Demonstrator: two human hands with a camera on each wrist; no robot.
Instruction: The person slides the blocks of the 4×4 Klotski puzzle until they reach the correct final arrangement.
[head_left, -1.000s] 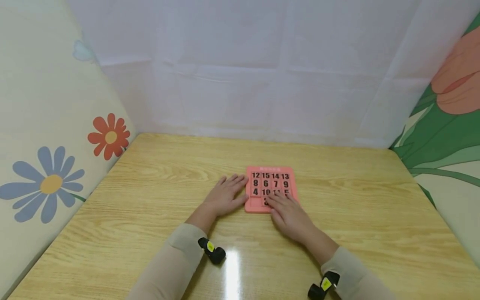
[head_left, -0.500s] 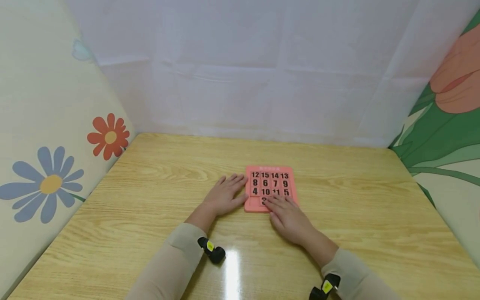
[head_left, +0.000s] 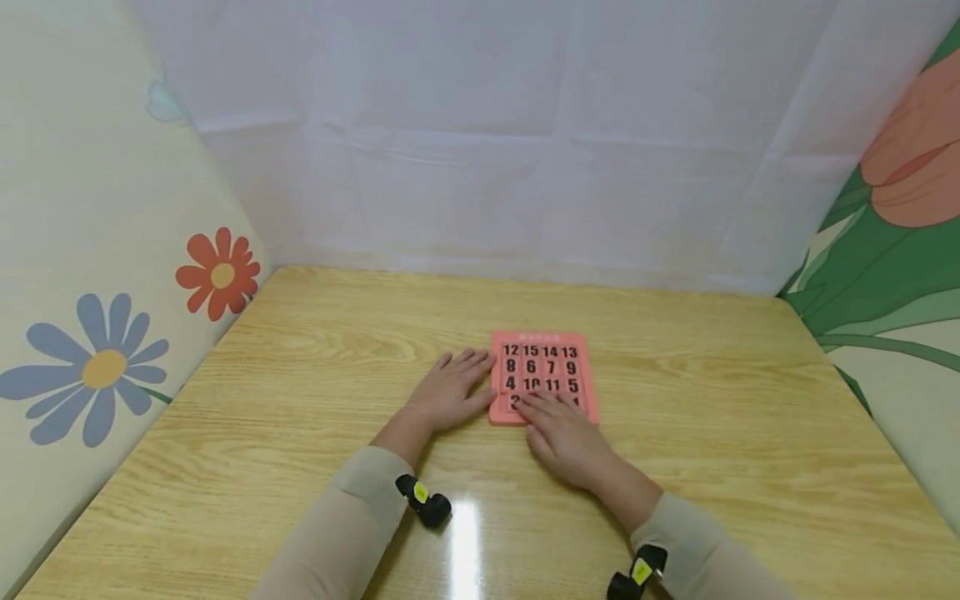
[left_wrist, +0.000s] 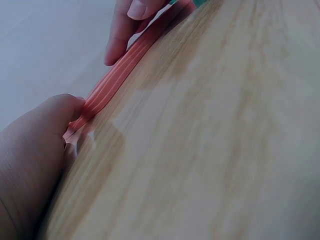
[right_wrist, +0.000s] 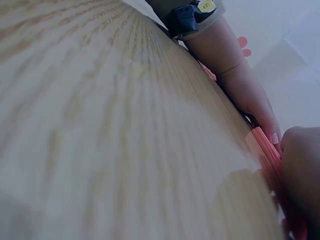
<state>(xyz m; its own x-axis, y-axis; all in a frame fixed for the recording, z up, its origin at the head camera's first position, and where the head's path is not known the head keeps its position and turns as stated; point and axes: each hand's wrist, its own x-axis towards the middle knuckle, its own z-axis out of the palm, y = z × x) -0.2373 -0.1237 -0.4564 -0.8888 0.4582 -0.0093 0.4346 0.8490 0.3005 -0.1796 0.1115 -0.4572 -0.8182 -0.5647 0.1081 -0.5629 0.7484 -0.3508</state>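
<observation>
One pink number board [head_left: 540, 337] is lying flat on the one wood-grained worktop [head_left: 300, 375], a little right of centre. Fourteen number tiles [head_left: 531, 367] are showing on it: 12, 15, 14 and 13 are filling the far row, 8, 6, 7 and 9 the next, 4, 10, 11 and 5 the third, and in the near row a 3 is sitting at the left end and a 1 at the right. The middle of that row is hiding under fingers.

Two hands are attending to the board, and two pale sleeves [head_left: 330, 517] are each carrying one black wrist device [head_left: 431, 504]. On the left wall, one blue flower [head_left: 103, 368] and one red flower [head_left: 222, 275] are showing; on the right wall, one large tulip [head_left: 915, 175].

The left hand [head_left: 450, 392] is resting palm down on the worktop, released, its fingers and thumb spreading toward the board's left edge and its thumb tip touching there. The right hand [head_left: 566, 437] is reaching in from the near right, palm down and also released, its fingers lying extended side by side over the near row, its thumb resting by the near edge. Neither hand is grasping anything.
</observation>
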